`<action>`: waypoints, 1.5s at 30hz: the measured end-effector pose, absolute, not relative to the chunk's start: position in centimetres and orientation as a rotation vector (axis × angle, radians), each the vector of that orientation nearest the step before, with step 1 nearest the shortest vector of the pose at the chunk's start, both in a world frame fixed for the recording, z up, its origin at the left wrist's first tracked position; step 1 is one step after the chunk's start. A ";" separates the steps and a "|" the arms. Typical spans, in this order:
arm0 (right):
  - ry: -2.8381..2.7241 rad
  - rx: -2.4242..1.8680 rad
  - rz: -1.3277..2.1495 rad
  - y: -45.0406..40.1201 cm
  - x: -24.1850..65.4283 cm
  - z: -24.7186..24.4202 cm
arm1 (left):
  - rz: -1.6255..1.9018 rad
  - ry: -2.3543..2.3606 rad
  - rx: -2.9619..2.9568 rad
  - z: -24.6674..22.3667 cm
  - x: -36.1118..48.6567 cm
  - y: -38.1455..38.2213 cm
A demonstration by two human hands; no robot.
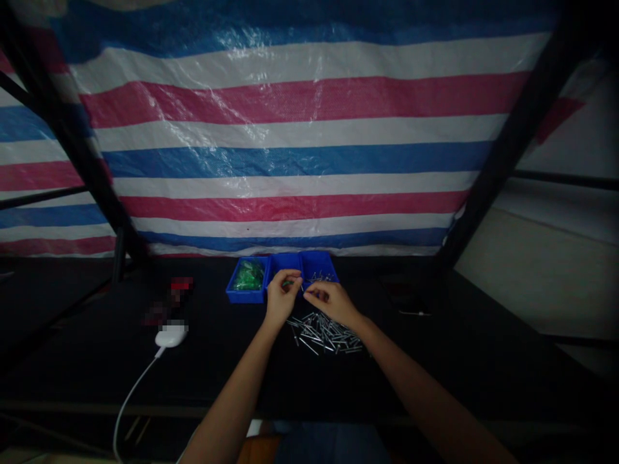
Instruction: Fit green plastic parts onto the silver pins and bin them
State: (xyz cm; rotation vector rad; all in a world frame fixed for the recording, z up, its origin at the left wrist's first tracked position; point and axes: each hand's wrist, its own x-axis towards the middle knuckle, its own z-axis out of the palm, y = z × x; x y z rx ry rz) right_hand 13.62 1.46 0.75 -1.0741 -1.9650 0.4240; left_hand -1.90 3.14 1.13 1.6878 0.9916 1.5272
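Note:
My left hand point(283, 298) is closed in a pinch in front of the blue bins, with a bit of green showing between its fingers. Close beside it, my right hand point(333, 301) is also pinched, its fingertips almost meeting the left ones. A thin glint shows between the two hands, too small to make out. Below them lies a loose pile of thin silver metal pins point(325, 335), rivet-like in shape, partly under my right wrist. More pins lie in the right blue bin point(319, 259), partly hidden by my right hand.
The left blue bin point(246, 297) holds green pieces in clear plastic point(249, 276); a middle blue bin point(285, 260) adjoins it. A white device point(171, 336) with a cable lies left on the black table point(213, 361). Right lies a dark flat object point(403, 296). A striped sheet point(290, 161) hangs behind.

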 end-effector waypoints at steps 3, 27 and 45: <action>-1.946 -1.074 0.502 1.8 13.2 0.0 | 1.507 0.960 1.720 1.3 -1.7 2.9; -1.852 -1.094 0.581 2.4 14.0 0.0 | 1.395 1.000 1.811 1.9 -1.5 2.3; -1.980 -1.203 0.280 2.2 14.7 0.5 | 1.294 1.008 1.865 1.5 -1.4 2.3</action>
